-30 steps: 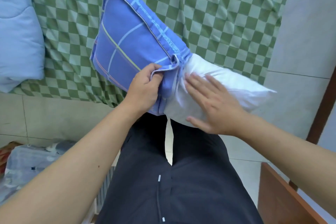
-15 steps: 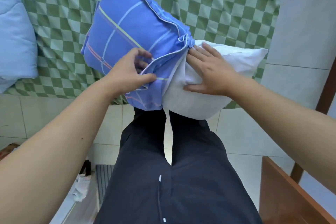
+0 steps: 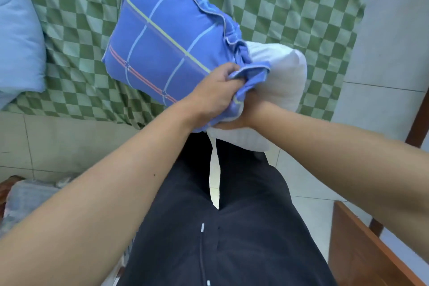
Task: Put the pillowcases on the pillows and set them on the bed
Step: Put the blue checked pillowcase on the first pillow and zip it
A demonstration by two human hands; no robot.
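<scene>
Blue plaid pillowcase (image 3: 162, 53), white pillow (image 3: 283, 81), green checked sheet (image 3: 278, 7).

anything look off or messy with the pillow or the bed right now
The blue pillowcase covers only part of the white pillow; its open edge is bunched in the left hand, and the bare end sticks out. The green checked sheet is wrinkled and hangs unevenly over the bed's edge. Nothing looks torn or spilled.

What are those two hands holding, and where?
The left hand grips the blue pillowcase by its bunched open edge. The right hand is mostly hidden under the white pillow; its hold cannot be told.
</scene>
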